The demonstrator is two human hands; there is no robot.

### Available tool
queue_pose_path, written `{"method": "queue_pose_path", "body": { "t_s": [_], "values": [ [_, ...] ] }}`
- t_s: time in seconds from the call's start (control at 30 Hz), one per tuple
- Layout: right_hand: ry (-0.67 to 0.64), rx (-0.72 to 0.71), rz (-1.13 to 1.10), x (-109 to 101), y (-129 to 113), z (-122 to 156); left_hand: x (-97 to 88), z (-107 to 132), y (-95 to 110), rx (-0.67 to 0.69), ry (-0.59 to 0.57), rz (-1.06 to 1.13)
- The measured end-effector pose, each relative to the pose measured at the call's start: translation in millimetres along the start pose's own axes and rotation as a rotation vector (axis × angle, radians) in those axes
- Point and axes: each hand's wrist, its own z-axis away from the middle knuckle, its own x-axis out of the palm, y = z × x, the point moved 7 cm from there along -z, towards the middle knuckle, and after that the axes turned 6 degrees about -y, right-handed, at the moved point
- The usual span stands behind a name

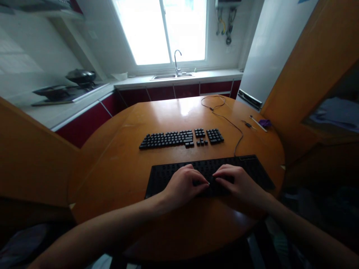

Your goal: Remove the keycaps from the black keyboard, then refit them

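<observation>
Lying flat beneath both hands (pixel 183 185) (pixel 241 185), the black keyboard frame (pixel 165 175) looks dotted.

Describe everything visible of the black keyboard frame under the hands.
The keyboard frame is a flat black rectangular board, seemingly plastic, keycaps off, with rows of small dots. It lies on the wooden table near its front edge. The left hand and right hand rest on its middle. A thin cable leaves its far right side.

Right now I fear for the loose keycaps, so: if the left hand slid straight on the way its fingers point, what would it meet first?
Probably the right hand, whose fingertips nearly meet those of the left hand over the keyboard base; the keycaps lie off that line.
</observation>
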Motion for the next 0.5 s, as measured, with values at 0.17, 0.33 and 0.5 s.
{"method": "queue_pose_path", "body": {
  "t_s": [0.17,0.33,0.5],
  "values": [
    [-0.002,-0.004,0.005,14,2,17,6.8,5,0,0.016,-0.005,-0.027],
    [0.03,-0.025,0.057,19,1,20,6.1,8,1,0.025,0.021,-0.06],
    [0.026,-0.046,0.081,20,-2,19,9.0,10,-1,0.055,0.022,-0.048]
  ]
}}
